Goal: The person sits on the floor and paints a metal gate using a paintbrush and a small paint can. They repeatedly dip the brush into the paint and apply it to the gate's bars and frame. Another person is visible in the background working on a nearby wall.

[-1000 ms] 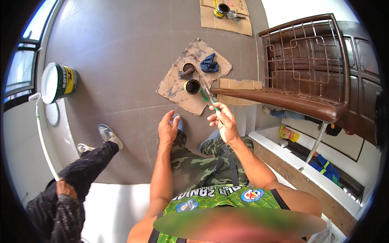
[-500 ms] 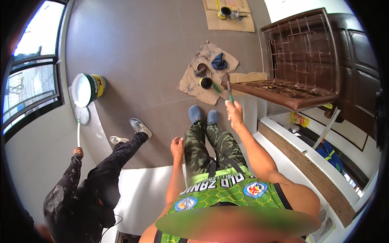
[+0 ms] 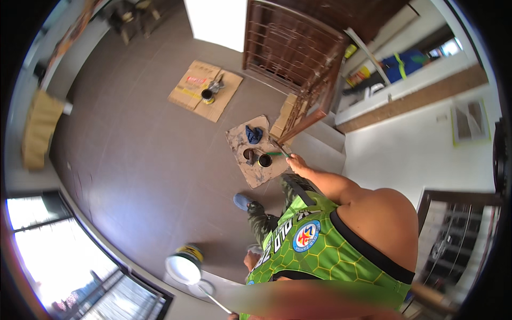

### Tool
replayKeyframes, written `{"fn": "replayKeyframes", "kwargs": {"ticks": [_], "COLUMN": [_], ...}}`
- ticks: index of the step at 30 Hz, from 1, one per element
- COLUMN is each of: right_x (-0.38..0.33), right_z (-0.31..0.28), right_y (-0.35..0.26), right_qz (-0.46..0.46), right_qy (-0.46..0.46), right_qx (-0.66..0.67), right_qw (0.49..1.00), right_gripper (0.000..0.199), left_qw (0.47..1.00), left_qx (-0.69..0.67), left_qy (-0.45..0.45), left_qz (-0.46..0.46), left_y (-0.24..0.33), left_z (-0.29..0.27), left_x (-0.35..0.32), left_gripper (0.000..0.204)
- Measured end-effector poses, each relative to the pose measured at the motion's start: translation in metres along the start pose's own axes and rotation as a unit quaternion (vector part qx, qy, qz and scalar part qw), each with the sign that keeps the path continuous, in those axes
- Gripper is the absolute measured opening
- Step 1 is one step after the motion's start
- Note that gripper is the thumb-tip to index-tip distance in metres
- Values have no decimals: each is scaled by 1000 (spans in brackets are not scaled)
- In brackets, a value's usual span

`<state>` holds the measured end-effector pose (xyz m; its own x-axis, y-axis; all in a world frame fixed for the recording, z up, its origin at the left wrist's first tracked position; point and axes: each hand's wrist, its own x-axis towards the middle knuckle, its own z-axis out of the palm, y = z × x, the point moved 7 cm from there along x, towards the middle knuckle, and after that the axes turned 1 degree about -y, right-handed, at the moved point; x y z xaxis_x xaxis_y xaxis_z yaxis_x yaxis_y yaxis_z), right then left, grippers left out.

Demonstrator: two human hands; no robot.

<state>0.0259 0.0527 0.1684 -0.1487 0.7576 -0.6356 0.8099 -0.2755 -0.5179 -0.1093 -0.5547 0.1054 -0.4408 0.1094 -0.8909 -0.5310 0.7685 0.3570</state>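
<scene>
Grey-brown tiled floor [image 3: 152,138]; brown barred railing [image 3: 292,49] at upper right. Stained cardboard sheet [image 3: 260,176] on the floor, near the railing's lower end. Left hand [image 3: 250,260]: low beside the green jersey [image 3: 336,248], blurred; opening and hold cannot be told. Right hand [image 3: 297,164]: fingers closed around the green-handled paintbrush [image 3: 280,148]. Blue rag [image 3: 253,134] and open paint can [image 3: 265,160] on the sheet. Paintbrush: head near the railing's end; contact unclear.
</scene>
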Motion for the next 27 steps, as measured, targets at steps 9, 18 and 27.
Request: {"fn": "replayKeyframes", "kwargs": {"ticks": [9,18,27], "right_x": [3,-1,19], "right_z": [63,105,89], "right_y": [-15,-95,-173], "right_qz": [19,86,73], "right_qy": [-15,-29,55], "right_qx": [334,226,273], "right_qw": [942,970,958], "right_gripper": [21,21,21], "left_qw": [971,965,982], "left_qx": [-156,-68,8], "left_qy": [175,7,-187], "left_qz": [39,253,18], "left_y": [303,618,631], "left_z": [-277,-259,-227], "left_x": [80,120,238], "left_gripper": [46,31,32]}}
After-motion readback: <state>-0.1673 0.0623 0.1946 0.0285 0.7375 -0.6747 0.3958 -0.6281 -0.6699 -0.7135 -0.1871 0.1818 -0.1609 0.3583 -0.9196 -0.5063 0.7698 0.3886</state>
